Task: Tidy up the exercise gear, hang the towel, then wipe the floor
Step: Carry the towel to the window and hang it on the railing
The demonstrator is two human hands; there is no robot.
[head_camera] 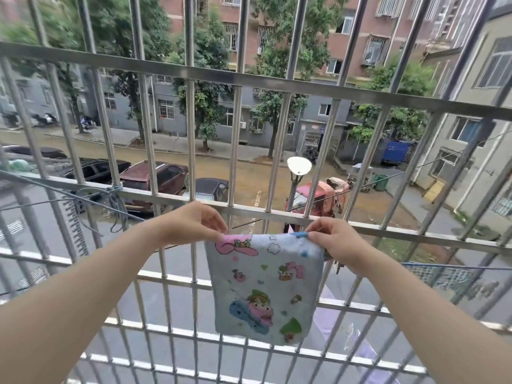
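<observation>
The towel (266, 286) hangs flat and full-length in the air, printed side toward the person, its top edge stretched level just below a rail (401, 231) of the grille (191, 112). It is held only at its upper corners. The left hand (194, 220) pinches the left corner between thumb and fingertips with the other fingers curled in. The right hand (332, 239) pinches the right corner the same way.

Gripping the two corners apart likely keeps the cloth spread and free of folds, so it can go over a bar in one even drape and dry well. Both arms reach forward, bringing the top edge near the rail. Whether the edge already rests on anything cannot be told, as a thin line crosses just behind it.

The hanging step seems to be in hand and not yet finished. A blue cord (116, 189) is knotted on the same rail, well off to the left. Beyond the bars lie parked cars (166, 176), a lamp (299, 166) and a wet street far below, so a slipped corner might send the towel out of reach.
</observation>
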